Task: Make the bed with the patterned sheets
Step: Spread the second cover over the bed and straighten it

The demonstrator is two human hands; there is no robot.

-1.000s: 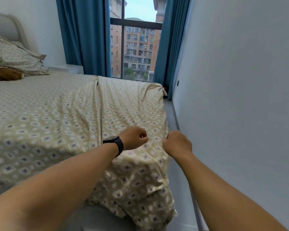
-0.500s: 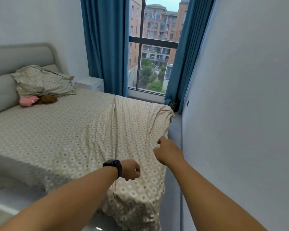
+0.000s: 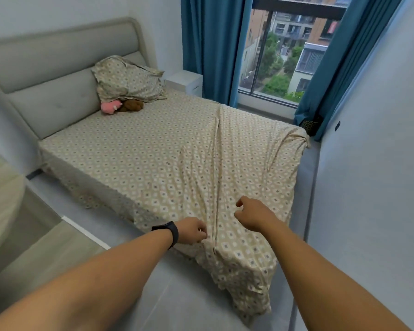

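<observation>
The left hand [image 3: 192, 231], a black watch [image 3: 171, 233] on its wrist, has its fingers curled and pinching a fold of the patterned sheet [image 3: 177, 161] at the foot corner of the bed, at about 6 o'clock. The right hand [image 3: 253, 217] hovers just beside it at 5 o'clock with fingers loosely curled over the cloth; whether it actually grips any fabric cannot be told. The pinch looks meant to pull the cloth toward the foot, since creases fan out from the hands and a long ridge runs away to 12 o'clock. The sheet covers the whole mattress, and its loose corner spills off the near end down to the grey floor [image 3: 182, 297], so tucking appears not yet done.

At 10 o'clock a pillow [image 3: 127, 78] in matching fabric leans against the grey padded headboard [image 3: 46, 75], with a pink plush toy [image 3: 109, 107] and a brown plush toy [image 3: 132, 105] touching it. A white nightstand [image 3: 184, 82] stands at 12 o'clock, beside teal curtains [image 3: 210, 48] framing a window [image 3: 285, 56] at 1 o'clock. A plain wall [image 3: 380, 151] runs along 3 o'clock.
</observation>
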